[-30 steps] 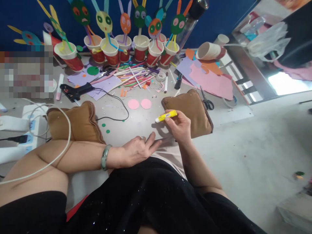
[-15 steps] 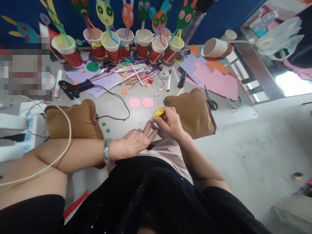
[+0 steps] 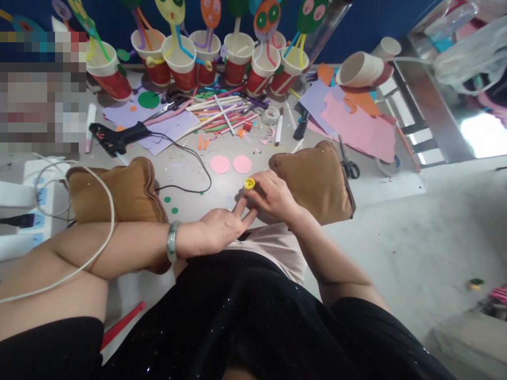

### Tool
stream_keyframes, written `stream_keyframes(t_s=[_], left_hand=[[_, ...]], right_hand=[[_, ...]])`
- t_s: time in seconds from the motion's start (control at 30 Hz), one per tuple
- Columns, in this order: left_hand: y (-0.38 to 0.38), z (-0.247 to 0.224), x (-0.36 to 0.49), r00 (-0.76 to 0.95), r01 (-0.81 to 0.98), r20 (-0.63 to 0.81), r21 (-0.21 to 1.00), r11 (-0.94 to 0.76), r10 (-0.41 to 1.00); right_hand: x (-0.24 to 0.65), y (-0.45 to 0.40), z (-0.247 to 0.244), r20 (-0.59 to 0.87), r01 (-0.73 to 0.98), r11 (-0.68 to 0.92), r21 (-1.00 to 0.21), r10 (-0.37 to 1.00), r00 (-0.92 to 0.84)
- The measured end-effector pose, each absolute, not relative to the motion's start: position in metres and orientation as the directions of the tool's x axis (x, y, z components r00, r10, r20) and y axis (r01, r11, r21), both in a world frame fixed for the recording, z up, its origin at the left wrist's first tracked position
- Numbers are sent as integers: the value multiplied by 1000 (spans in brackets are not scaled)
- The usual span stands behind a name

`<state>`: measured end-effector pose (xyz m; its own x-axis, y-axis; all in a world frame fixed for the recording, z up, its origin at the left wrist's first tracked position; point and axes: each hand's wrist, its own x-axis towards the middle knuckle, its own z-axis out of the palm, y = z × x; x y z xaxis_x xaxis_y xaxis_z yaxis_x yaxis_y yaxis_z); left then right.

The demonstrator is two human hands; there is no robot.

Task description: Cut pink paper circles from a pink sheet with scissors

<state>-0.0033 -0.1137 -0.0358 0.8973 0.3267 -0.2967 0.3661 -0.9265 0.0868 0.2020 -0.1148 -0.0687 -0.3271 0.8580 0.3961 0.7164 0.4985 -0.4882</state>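
Between the fingertips of my right hand (image 3: 275,196) is a small yellow piece (image 3: 249,183) with a round, open-looking end. My left hand (image 3: 222,228) reaches in from the left, its fingertips just below the yellow piece; whether they pinch something small there is hidden. Two pink paper circles (image 3: 219,164) lie side by side on the table beyond my hands. Small green dots (image 3: 175,210) rest on the tabletop left of my left hand.
Brown cushions (image 3: 114,191) flank my hands. A black glue gun (image 3: 119,138) with a trailing cord lies at left. Farther back are colored sticks (image 3: 222,113), paper sheets (image 3: 360,126), scissors (image 3: 349,163) and red cups (image 3: 184,66) bearing paper figures. A white cable crosses my left forearm.
The yellow piece has tipped so its round end faces up more, and it sits slightly farther left with my right hand. The view has shifted a little.
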Motion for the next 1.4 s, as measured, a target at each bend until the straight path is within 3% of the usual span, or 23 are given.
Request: stream_keyframes(t_s=[0.23,0.43,0.6,0.8,0.93,1.1,1.23,1.4], left_hand=[[-113,-32,-3,888,395,-310,136,-909,340],[-110,-28,-2,866,396,-388,150,-906,314],[-109,-26,-4,879,387,-365,173,-906,306],[-105,-17,-1,863,395,-425,228,-890,274],[-103,-13,0,861,379,-440,221,-899,255],[-104,-11,-1,854,377,-452,195,-905,258],[-104,-14,-2,860,376,-442,210,-902,256],[-103,-18,-2,867,369,-429,211,-905,253]], right_hand=[[196,-117,-79,516,712,570,-411,789,-333],[199,-126,-73,493,743,343,-575,870,-19],[200,-124,-72,430,702,431,-567,882,-195],[196,-121,-81,462,709,511,-487,839,-287],[194,-123,-81,491,728,469,-500,846,-208],[196,-128,-72,455,690,328,-645,890,2],[199,-128,-72,372,665,354,-657,920,-123],[197,-125,-81,391,687,418,-595,897,-207]])
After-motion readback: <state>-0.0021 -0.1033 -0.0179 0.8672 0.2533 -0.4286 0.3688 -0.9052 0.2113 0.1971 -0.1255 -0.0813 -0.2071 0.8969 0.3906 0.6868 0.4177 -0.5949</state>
